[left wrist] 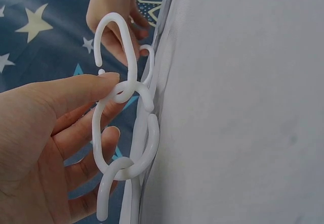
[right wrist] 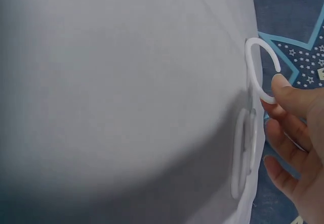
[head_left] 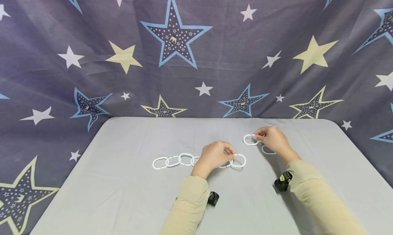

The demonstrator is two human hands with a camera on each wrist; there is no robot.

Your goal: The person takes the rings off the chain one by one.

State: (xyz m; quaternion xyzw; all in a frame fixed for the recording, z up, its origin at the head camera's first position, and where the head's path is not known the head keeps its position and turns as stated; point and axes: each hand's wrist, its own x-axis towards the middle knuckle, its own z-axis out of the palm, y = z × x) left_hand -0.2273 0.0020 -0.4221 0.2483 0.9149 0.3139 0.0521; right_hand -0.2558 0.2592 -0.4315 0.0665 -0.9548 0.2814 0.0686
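White links [left wrist: 127, 47], one each, are pinched by left fingers [left wrist: 93, 88] and right fingers [right wrist: 289, 95].

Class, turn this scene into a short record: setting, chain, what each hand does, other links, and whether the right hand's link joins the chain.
Setting: grey-covered table, star-patterned backdrop
Chain: white oval links, joined in a row
Left hand: pinches the chain near its right end
Right hand: pinches a white link
Other links: white, on the table below the right hand; exact number unclear
Right hand's link: apart from the chain
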